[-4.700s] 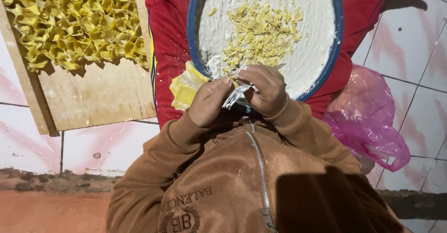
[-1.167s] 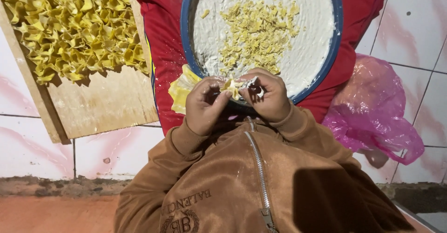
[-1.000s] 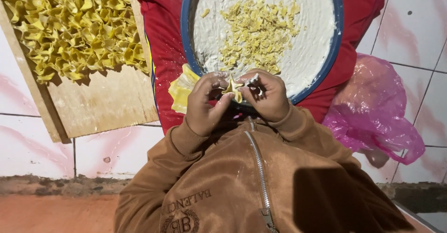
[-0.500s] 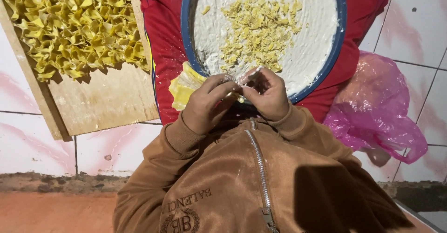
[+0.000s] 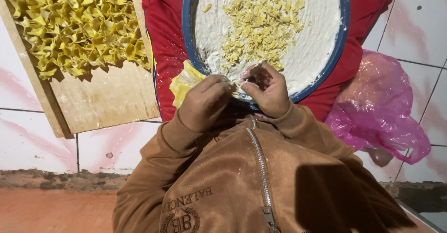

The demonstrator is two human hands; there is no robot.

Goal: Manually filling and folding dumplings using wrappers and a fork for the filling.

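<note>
White tiled floor; both hands, left (image 5: 205,101) and right (image 5: 266,91), pinch one yellow dough piece (image 5: 234,87); blue-rimmed floured tray (image 5: 342,37) at twelve o'clock.

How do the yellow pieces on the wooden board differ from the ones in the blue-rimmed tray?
The folded pieces on the wooden board are large, shaped and packed tightly side by side; the bits in the blue-rimmed tray are small scraps, loosely scattered. The board pieces lie on bare wood; the tray scraps lie on a white floury layer. The board stack is a deeper yellow, the scraps paler. Both look like the same yellow dough.
</note>
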